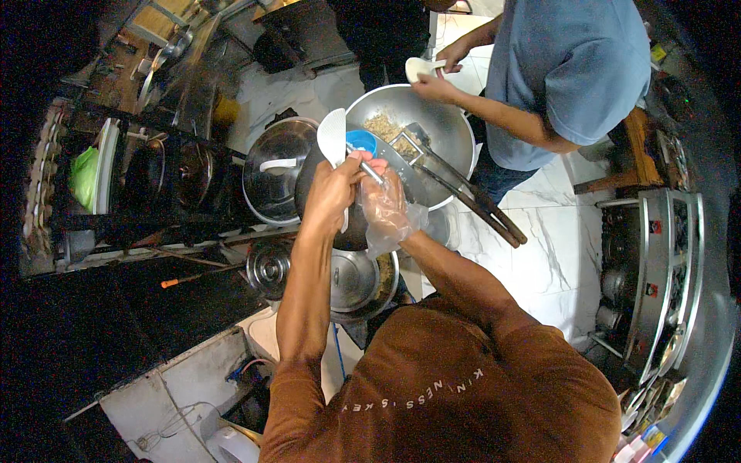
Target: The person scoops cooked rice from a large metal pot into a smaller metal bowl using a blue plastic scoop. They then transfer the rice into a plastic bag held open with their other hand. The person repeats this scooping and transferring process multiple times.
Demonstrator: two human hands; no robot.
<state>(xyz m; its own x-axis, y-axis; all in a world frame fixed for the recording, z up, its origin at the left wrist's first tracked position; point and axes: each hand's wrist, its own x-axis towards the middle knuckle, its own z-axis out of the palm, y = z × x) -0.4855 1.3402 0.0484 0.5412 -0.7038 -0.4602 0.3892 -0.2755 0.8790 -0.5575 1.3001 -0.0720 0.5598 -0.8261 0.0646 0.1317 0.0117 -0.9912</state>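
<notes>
My left hand [333, 188] is bare and closed around a white rice paddle [332, 136], its broad end pointing away from me. My right hand [383, 199], in a clear plastic glove, meets the left at the fingers. A metal handle [372, 172] lies between the two hands; which hand grips it is hard to tell. Just beyond the fingers is a blue cup [362, 143] with something white inside. Behind it a large metal wok [448, 124] holds brownish food [386, 126] and two long-handled spatulas [472, 199].
A co-worker in a blue shirt [596, 69] stands across the wok, holding another white paddle [421, 68]. A glass-lidded pot [278, 188] is at the left. Below my hands sits a lidded metal pot [353, 280]. A shelf with a cabbage [85, 178] stands far left.
</notes>
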